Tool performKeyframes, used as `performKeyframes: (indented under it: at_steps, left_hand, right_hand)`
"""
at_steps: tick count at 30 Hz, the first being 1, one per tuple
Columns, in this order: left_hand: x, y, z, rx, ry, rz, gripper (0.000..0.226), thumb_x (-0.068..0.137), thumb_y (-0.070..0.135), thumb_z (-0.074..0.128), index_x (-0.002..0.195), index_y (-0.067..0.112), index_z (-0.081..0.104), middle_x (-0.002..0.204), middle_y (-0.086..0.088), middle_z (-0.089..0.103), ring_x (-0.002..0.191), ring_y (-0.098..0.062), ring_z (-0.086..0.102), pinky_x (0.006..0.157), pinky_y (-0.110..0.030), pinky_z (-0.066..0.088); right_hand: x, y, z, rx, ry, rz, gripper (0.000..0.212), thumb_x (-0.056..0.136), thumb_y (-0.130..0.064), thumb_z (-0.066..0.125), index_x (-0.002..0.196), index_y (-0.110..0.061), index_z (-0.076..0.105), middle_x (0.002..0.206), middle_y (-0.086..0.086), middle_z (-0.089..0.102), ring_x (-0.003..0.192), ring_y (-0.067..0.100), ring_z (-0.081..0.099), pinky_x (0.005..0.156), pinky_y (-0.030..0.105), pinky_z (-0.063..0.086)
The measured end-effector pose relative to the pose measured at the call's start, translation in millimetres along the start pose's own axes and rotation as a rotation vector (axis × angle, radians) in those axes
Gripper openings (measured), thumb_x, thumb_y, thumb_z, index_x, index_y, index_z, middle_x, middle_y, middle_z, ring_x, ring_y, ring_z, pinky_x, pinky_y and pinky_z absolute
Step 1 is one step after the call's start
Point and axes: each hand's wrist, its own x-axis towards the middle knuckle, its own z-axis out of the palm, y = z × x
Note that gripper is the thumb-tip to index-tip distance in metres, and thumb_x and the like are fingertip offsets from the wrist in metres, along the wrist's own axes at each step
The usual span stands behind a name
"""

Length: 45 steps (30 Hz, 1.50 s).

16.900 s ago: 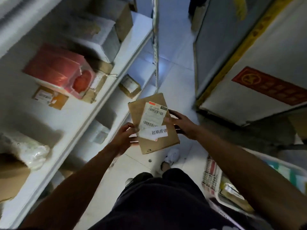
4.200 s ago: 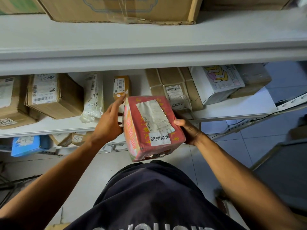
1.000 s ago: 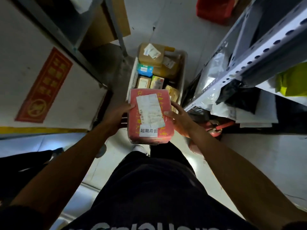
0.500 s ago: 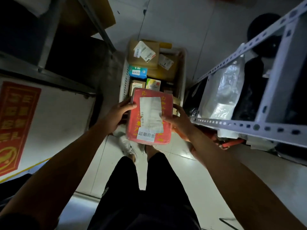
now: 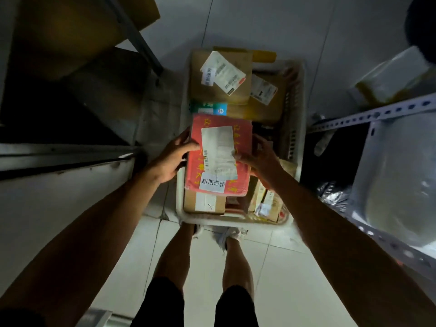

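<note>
A red parcel (image 5: 243, 135) with a white shipping label and a white sticker sits low over a white plastic basket (image 5: 236, 221) on the floor. My left hand (image 5: 173, 158) grips the parcel's left edge, thumb on top. My right hand (image 5: 263, 159) holds its right edge, thumb on the label. The parcel rests on or just above the packages in the basket's near half; I cannot tell which. Brown cardboard boxes (image 5: 220, 76) with labels fill the basket's far half.
A grey perforated metal rack (image 5: 377, 112) with plastic-wrapped goods stands at the right. A dark shelf unit and a cardboard box (image 5: 70, 31) are at the left. My feet in white shoes (image 5: 228, 233) stand on pale floor tiles just before the basket.
I have bent down and both hands have lowered the red parcel from chest height into the basket. The basket now lies directly under my hands.
</note>
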Motion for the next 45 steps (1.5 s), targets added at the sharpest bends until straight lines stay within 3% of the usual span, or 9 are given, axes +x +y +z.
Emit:
performKeyframes:
  at_steps: [3,7,10,14,25,31,33,38,45]
  left_hand:
    - [46,-5,-18,0.028,0.009,0.018,0.06,0.079,0.028,0.064,0.137,0.041,0.055,0.111,0.001,0.073,0.104,-0.018,0.069,0.081,-0.03,0.052]
    - [92,-22,-37,0.254,0.102,0.044,0.039,0.092,0.028,0.071,0.13,0.027,0.063,0.116,0.0,0.074,0.102,-0.015,0.073,0.086,-0.034,0.061]
    - [106,-52,-45,0.496,0.254,0.056,0.029,0.094,0.012,0.071,0.122,0.015,0.071,0.11,-0.002,0.076,0.099,-0.016,0.073,0.092,-0.037,0.059]
    - [118,-82,-40,0.917,0.495,0.191,0.016,0.09,0.02,0.065,0.097,0.017,0.079,0.086,-0.003,0.078,0.078,-0.023,0.073,0.075,-0.032,0.06]
    - [95,-72,-34,0.879,0.526,0.096,0.012,0.087,0.016,0.071,0.094,0.019,0.081,0.093,0.0,0.079,0.086,-0.02,0.074,0.085,-0.032,0.06]
    - [29,-65,-8,0.759,0.505,0.037,0.011,0.086,0.012,0.071,0.09,0.022,0.077,0.089,0.002,0.077,0.082,-0.019,0.073,0.08,-0.033,0.061]
    - [2,-61,-3,0.71,0.517,0.037,0.011,0.087,0.016,0.071,0.091,0.025,0.076,0.088,0.005,0.077,0.082,-0.017,0.073,0.079,-0.033,0.061]
    - [-84,-39,5,0.625,0.564,0.042,0.016,0.085,0.018,0.072,0.099,0.026,0.076,0.097,0.002,0.078,0.092,-0.02,0.073,0.084,-0.034,0.059]
    - [-236,-51,3,0.498,0.704,-0.055,0.038,0.09,0.024,0.071,0.128,0.021,0.065,0.131,-0.002,0.065,0.119,-0.024,0.062,0.099,-0.032,0.049]
  right_hand:
    - [54,12,4,-0.028,0.036,-0.008,0.093,0.058,-0.026,0.099,0.137,-0.034,0.051,0.133,0.004,0.065,0.118,0.027,0.066,0.088,0.055,0.058]
    - [108,23,12,-0.076,0.009,0.006,0.099,0.061,-0.03,0.097,0.143,-0.036,0.043,0.133,0.003,0.064,0.113,0.021,0.069,0.085,0.045,0.059]
    - [139,45,27,-0.198,-0.002,-0.001,0.092,0.067,-0.036,0.091,0.146,-0.034,0.043,0.136,0.0,0.063,0.12,0.017,0.064,0.096,0.046,0.056]
    - [158,65,30,-0.371,0.019,0.001,0.075,0.081,-0.048,0.08,0.146,-0.037,0.046,0.134,-0.008,0.064,0.12,0.014,0.06,0.099,0.041,0.053]
    - [126,39,50,-0.574,0.183,0.018,0.054,0.094,-0.018,0.07,0.143,-0.018,0.05,0.12,0.004,0.066,0.099,0.018,0.061,0.056,0.009,0.04]
    - [52,9,64,-0.699,0.07,0.072,0.053,0.095,-0.016,0.069,0.144,-0.017,0.048,0.129,0.013,0.065,0.122,0.029,0.06,0.095,0.035,0.051]
    - [26,-5,74,-0.72,0.039,0.079,0.05,0.093,-0.012,0.071,0.139,-0.019,0.051,0.113,0.013,0.071,0.113,0.033,0.066,0.092,0.042,0.056]
    - [-41,-46,107,-0.979,-0.124,0.0,0.041,0.091,-0.016,0.073,0.13,-0.016,0.059,0.104,0.007,0.073,0.098,0.021,0.068,0.06,0.009,0.044]
    - [-150,-75,171,-1.437,-0.43,-0.25,0.046,0.088,-0.014,0.071,0.132,-0.013,0.061,0.117,0.014,0.07,0.096,0.024,0.068,0.074,0.02,0.047]
